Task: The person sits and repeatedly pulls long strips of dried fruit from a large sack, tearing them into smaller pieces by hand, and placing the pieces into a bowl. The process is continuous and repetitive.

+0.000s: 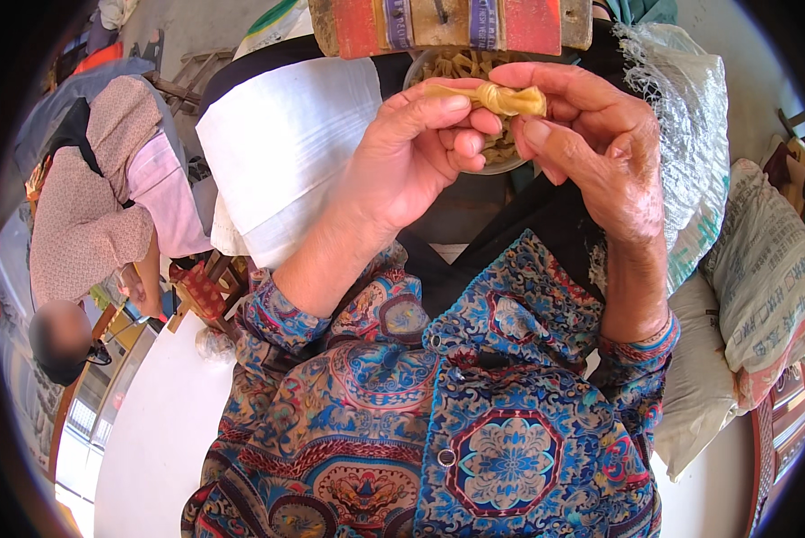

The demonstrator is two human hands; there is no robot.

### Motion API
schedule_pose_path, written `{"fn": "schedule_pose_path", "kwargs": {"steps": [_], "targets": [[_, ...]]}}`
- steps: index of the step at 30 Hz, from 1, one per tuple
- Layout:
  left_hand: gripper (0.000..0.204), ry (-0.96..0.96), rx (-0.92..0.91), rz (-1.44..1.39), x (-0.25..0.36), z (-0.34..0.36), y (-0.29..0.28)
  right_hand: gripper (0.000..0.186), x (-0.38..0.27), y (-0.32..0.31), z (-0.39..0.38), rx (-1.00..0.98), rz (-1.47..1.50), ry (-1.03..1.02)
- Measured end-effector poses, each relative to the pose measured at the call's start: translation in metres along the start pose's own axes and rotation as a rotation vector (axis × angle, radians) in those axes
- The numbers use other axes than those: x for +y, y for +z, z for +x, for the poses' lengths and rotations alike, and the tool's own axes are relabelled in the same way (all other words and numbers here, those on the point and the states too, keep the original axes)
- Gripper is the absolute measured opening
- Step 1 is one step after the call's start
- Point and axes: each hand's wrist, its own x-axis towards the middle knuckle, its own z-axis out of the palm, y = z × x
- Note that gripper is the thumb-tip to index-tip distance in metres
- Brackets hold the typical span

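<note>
A soft, yellowish strip tied in a knot (499, 97) is held up between my two hands. The thumb and fingers of my left hand (407, 148) pinch its thin left end. At its broader right end, my right hand (610, 134) grips it between thumb and fingers. Just beneath is a round bowl (508, 167) with many similar yellowish pieces (456, 63) in it, partly hidden by my hands. Beyond the bowl stands a worn wooden block (528, 25), painted red in parts, with purple printed bands across it.
White cloth (281, 134) covers my lap at the left. A translucent woven plastic sack (689, 134) lies at the right, with a fuller printed sack (766, 278) behind it. Another person in patterned clothes (89, 229) is at the far left, near a small wooden chair (207, 291).
</note>
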Motion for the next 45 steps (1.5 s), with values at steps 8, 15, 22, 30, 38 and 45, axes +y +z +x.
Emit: {"fn": "schedule_pose_path", "kwargs": {"steps": [8, 15, 22, 30, 38, 45], "targets": [[0.022, -0.02, -0.104, 0.19, -0.001, -0.006, 0.0, 0.019, 0.0, 0.001, 0.001, 0.075, -0.058, 0.006], [0.02, 0.337, 0.086, 0.742, -0.012, -0.002, 0.02, 0.018, 0.001, 0.002, 0.004, 0.11, -0.135, 0.021], [0.019, 0.18, 0.061, 0.836, 0.004, -0.007, 0.022, 0.019, 0.003, 0.002, 0.007, 0.168, -0.008, 0.061], [0.029, 0.212, -0.052, 0.688, 0.004, -0.007, 0.017, 0.015, 0.005, 0.0, 0.008, 0.204, 0.069, 0.051], [0.039, 0.355, -0.106, 0.746, -0.001, 0.002, 0.013, 0.016, 0.007, 0.0, 0.009, 0.199, 0.029, 0.067], [0.037, 0.262, -0.103, 0.733, 0.006, 0.004, 0.015, 0.023, 0.007, -0.002, 0.01, 0.151, -0.023, 0.07]]}}
